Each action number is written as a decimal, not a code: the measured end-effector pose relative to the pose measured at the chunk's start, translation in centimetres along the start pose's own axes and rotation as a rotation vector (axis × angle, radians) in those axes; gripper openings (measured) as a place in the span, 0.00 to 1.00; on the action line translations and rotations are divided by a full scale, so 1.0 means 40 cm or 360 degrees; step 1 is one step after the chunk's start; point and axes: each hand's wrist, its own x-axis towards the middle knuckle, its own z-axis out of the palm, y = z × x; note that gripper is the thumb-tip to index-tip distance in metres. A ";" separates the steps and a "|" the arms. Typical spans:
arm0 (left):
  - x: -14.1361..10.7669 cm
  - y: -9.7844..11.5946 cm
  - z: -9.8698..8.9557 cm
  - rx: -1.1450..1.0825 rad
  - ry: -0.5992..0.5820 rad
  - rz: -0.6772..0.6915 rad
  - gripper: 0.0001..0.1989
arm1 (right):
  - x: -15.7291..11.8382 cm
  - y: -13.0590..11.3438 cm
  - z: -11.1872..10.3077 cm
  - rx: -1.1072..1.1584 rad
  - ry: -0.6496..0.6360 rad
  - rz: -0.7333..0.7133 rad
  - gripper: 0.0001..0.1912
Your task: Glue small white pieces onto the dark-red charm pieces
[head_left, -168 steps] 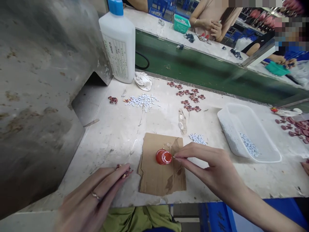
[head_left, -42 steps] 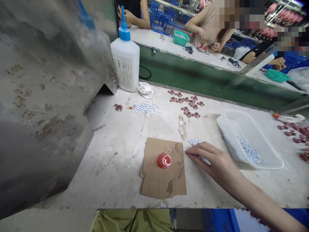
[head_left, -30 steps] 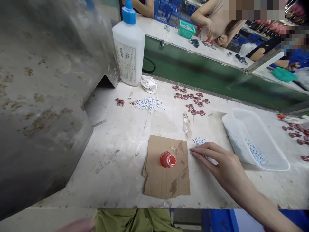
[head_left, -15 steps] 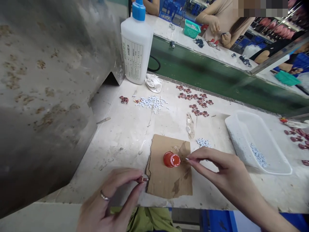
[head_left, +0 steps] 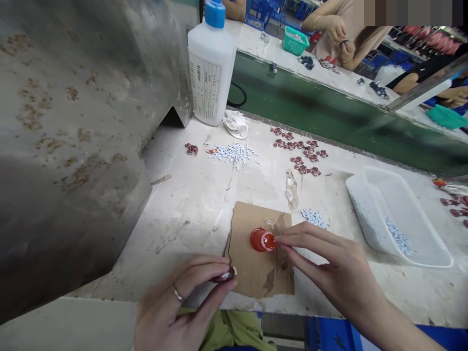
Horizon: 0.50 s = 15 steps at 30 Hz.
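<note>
Metal housing (head_left: pixel 84 146) and plastic tray (head_left: pixel 411 207) flank left hand (head_left: pixel 166 302), pinching brown piece (head_left: pixel 225 276), and narrowed right hand (head_left: pixel 338 261), contents unclear.

Left hand (head_left: pixel 166 307), lower centre-left of frame: bare, with one narrow, shiny silver-coloured ring (head_left: pixel 177 292) near the base of a finger. Right hand (head_left: pixel 329 265) and right forearm (head_left: pixel 393 314), centre to lower right: both bare. Clothing at bottom centre: creased olive-green fabric (head_left: pixel 223 331) over the lap, with a dark blue strip (head_left: pixel 237 348) at the frame's lower edge.
</note>
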 end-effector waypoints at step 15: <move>0.009 0.029 0.043 -0.0120 -0.0058 0.0152 0.13 | -0.006 -0.066 0.012 0.0595 0.0079 0.0154 0.13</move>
